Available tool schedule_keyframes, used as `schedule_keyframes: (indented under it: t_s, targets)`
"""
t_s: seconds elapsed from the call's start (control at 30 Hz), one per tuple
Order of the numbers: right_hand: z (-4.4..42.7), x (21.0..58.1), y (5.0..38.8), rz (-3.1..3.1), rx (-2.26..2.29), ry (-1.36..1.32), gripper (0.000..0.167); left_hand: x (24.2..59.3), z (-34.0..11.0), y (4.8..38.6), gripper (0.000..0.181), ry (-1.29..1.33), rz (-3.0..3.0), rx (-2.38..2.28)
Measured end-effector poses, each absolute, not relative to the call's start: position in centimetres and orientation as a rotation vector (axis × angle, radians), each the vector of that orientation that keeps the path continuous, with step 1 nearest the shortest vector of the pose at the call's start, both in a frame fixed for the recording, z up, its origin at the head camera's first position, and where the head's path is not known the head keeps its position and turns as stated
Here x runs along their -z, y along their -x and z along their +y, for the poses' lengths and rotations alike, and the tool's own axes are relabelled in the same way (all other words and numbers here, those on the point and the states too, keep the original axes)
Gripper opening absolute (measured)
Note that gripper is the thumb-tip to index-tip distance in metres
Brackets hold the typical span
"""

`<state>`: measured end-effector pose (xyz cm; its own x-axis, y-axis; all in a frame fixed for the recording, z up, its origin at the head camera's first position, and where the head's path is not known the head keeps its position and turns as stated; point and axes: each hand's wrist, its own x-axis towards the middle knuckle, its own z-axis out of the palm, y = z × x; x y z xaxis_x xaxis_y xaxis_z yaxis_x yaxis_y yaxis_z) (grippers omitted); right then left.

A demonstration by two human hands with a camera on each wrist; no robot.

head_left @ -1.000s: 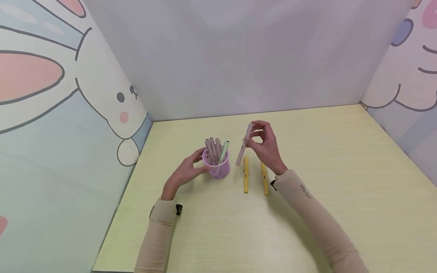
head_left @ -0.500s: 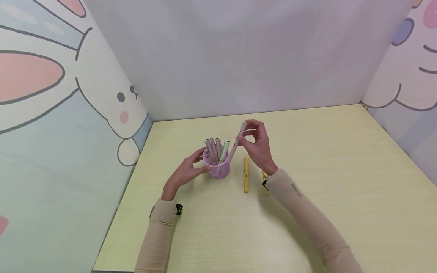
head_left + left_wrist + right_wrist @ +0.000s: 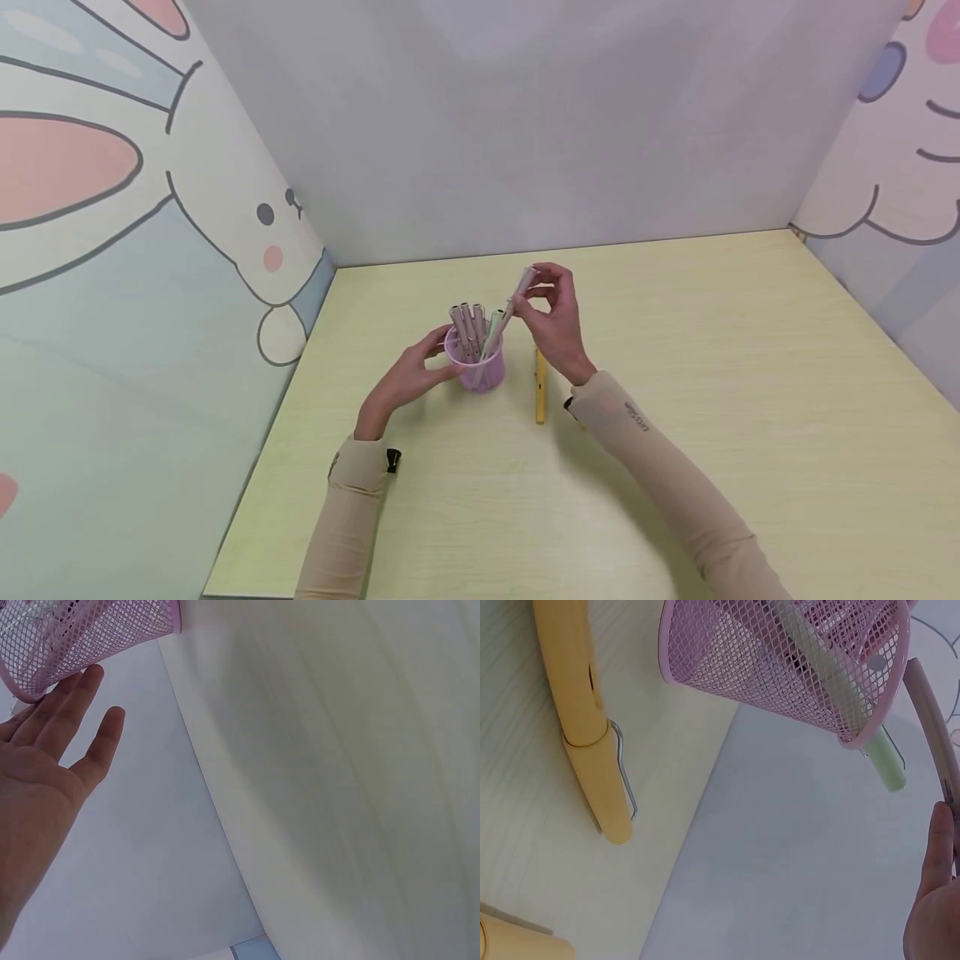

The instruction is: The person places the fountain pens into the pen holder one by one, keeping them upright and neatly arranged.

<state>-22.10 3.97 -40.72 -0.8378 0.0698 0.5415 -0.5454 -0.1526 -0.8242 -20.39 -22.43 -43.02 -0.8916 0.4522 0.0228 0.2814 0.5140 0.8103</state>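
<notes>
A pink mesh pen holder (image 3: 491, 377) stands on the table, with several greyish-mauve pens (image 3: 467, 327) and a light green pen (image 3: 887, 761) in it. My left hand (image 3: 408, 379) holds the holder from its left side, fingers at the back and thumb in front; the left wrist view shows fingertips against the mesh. Between thumb and fingers, my right hand (image 3: 555, 325) pinches another mauve pen (image 3: 524, 285), tilted, above the holder's right side. In the right wrist view that pen's lower end is close to the rim; whether it is inside, I cannot tell.
A yellow pen (image 3: 541, 393) lies right of the holder. Another yellow pen (image 3: 525, 941) lies beside it, mostly hidden under the right sleeve in the head view. Behind the pale wooden table (image 3: 712, 333) rises a plain wall (image 3: 555, 125), with cartoon-printed walls at both sides.
My right hand has moved left with the mauve pen, from above the yellow pens to the holder's opening. Its sleeve now covers most of one yellow pen. The left hand stays put.
</notes>
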Motion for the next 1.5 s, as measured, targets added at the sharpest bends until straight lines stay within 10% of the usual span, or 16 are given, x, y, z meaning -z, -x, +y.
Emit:
schedule_keyframes:
  t_s: [1.5]
  targets:
    - [9.8, 39.5, 19.8, -2.017, -1.930, -0.473, 0.049, 42.9, -22.3, 20.5, 0.082, -0.613, 2.573, -1.303]
